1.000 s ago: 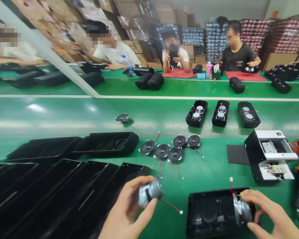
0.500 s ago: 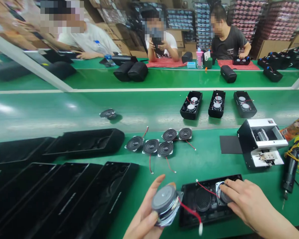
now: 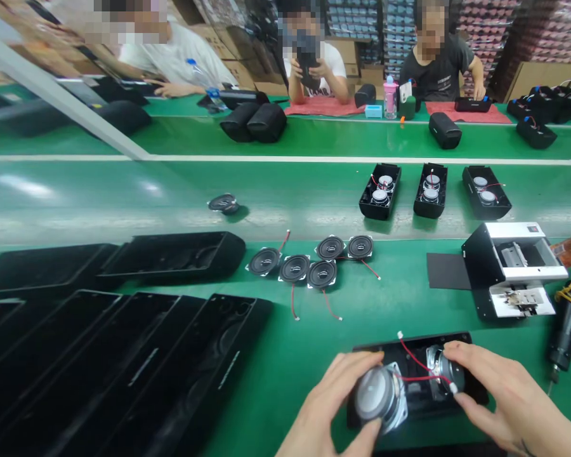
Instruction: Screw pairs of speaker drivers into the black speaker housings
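My left hand (image 3: 330,406) grips a round speaker driver (image 3: 379,395) with a silver magnet back, held at the left end of a black speaker housing (image 3: 416,381) that lies on the green bench in front of me. My right hand (image 3: 497,393) has its fingers closed on a second driver (image 3: 443,371) sitting in the right side of that housing. Thin red wires with white plugs run across the housing between the two drivers.
Several loose drivers (image 3: 309,263) with red leads lie ahead. Empty black housings (image 3: 124,343) are stacked to the left. A black-and-white machine (image 3: 516,270) and an electric screwdriver (image 3: 564,330) stand on the right. Three filled housings (image 3: 431,190) ride the belt. Other people sit at the far bench.
My left hand has carried its driver to the right, down onto the left end of the housing. My right hand stays on the driver seated at the right.
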Tool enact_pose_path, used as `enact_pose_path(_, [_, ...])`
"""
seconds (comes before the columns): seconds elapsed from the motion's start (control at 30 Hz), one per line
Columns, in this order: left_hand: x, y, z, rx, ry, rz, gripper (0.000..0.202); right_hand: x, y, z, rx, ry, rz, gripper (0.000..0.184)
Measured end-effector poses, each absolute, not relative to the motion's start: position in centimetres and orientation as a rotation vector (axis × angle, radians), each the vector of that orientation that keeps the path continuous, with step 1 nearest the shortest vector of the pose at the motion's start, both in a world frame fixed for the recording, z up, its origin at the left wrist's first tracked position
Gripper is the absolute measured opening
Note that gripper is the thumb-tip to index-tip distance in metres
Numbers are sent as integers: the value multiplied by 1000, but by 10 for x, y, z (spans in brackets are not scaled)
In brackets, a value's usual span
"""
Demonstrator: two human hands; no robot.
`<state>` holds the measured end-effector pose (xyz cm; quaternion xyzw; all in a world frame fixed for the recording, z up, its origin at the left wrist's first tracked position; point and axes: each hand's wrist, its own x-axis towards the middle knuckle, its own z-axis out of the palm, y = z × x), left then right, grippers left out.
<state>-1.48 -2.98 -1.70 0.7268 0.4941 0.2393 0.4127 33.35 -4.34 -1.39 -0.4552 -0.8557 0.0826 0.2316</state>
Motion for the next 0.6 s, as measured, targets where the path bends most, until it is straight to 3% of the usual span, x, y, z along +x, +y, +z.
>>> enact_pose_path(0.27, [33, -24, -33, 2540, 1251, 447, 65, 316, -33, -11, -1254, -2400, 78, 40])
enact_pose_path(0.43, [38, -20, -43, 2682, 1185, 233, 65, 309, -30, -15, -1254, -2447, 58, 37])
enact_pose_path(0.6, [35, -14, -43, 2641, 1087, 239, 62, 306, -27, -22, -1267, -2462, 74, 33])
